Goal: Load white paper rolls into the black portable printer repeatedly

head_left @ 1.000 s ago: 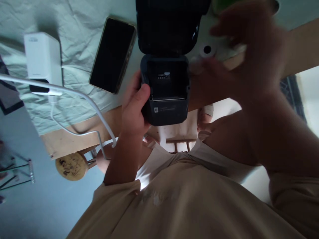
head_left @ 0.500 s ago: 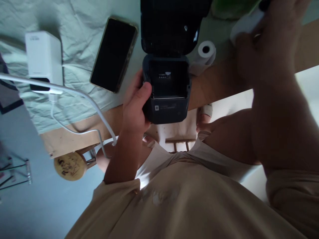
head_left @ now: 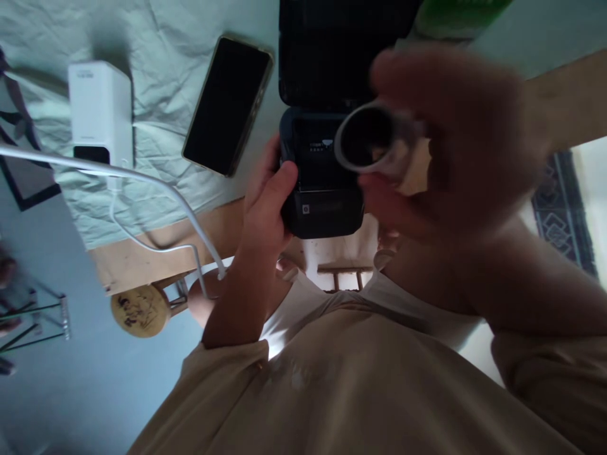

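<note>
A small black printer sits at the table's front edge with its lid swung up and its inner bay showing. My left hand grips its left side, the thumb over the rim of the bay. In my right hand, thumb and fingers close on a white paper roll. One end of the roll, with its dark hollow core, faces the camera at the right side of the bay. Whether the roll touches the printer I cannot tell. Motion blurs the right hand.
A dark phone lies left of the printer on the green cloth. Farther left stands a white power bank with a white cable arching toward me. A green-and-white item is at the back right. A round stool stands below.
My right hand has come left from the far right with the paper roll, over to the printer's bay. It now covers the place where a smaller roll stood. My left hand keeps its grip.
</note>
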`<action>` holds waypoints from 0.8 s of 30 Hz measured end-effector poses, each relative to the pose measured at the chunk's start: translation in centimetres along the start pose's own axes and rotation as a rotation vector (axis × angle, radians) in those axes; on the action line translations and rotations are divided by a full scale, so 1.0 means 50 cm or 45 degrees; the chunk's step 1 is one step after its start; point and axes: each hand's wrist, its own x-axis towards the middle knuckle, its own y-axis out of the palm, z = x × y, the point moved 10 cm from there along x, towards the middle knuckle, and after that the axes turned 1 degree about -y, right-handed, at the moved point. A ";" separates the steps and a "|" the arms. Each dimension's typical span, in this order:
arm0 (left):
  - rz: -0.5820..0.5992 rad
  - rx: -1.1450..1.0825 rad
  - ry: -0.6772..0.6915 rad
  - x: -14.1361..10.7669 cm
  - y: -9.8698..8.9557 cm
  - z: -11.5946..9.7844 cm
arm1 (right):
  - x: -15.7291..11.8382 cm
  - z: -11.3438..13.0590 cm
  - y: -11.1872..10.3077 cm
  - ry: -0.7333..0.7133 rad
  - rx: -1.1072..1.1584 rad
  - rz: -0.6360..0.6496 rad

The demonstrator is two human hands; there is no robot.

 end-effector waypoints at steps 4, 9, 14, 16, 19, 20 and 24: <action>0.014 0.041 0.006 -0.001 0.000 -0.004 | 0.003 0.028 0.026 -0.093 -0.512 -0.038; 0.042 0.011 0.014 -0.003 0.006 -0.005 | 0.021 0.011 0.048 -0.071 -0.482 0.065; 0.133 0.027 0.059 -0.005 -0.001 0.000 | -0.015 0.070 0.045 -0.596 -0.344 -0.078; 0.191 0.101 0.086 -0.005 -0.005 0.007 | -0.023 0.069 0.052 -0.633 -0.335 -0.031; 0.230 0.148 0.151 -0.003 -0.014 0.015 | -0.022 0.060 0.053 -0.609 -0.221 0.090; 0.241 0.147 0.153 -0.002 -0.016 0.018 | -0.020 0.057 0.045 -0.589 -0.139 0.089; 0.212 0.177 0.143 -0.003 -0.021 0.021 | -0.004 0.020 -0.009 -0.321 -0.066 -0.133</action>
